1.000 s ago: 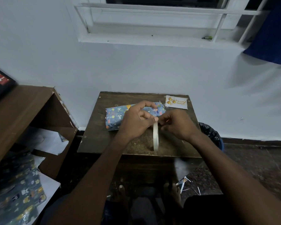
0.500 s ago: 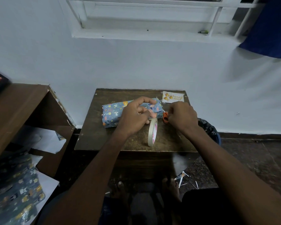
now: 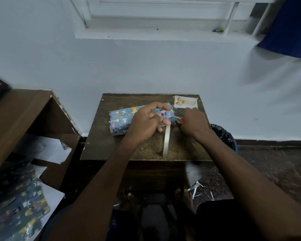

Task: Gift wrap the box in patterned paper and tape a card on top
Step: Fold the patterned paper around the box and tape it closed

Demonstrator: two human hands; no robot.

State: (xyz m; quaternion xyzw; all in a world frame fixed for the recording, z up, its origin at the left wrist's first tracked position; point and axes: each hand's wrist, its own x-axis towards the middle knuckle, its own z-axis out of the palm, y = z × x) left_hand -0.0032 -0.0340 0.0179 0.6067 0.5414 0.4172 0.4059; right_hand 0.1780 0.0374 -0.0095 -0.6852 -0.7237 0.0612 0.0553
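So the wrapped box point(image 3: 127, 119) sits on the tabletop point(image 3: 102, 145), toward the back and left of centre, and the card point(image 3: 185, 102) lies apart from it in the far right corner, not taped on yet. The left hand point(image 3: 146, 122) pinches the top of a tape roll point(image 3: 166, 140) standing on edge in front of the box. The right hand point(image 3: 193, 121) is curled around something orange, probably scissors point(image 3: 181, 121), though it's mostly hidden. My guess is the risk here is the pulled tape folding back and sticking to itself or to the fingers, or the roll tipping over when the cut happens since only fingertips steady it. The tabletop is dark worn wood, scuffed near the front. The room is dim: white wall, window ledge above, a brown shelf on the left with spare paper point(image 3: 19, 213), and scraps on the floor.
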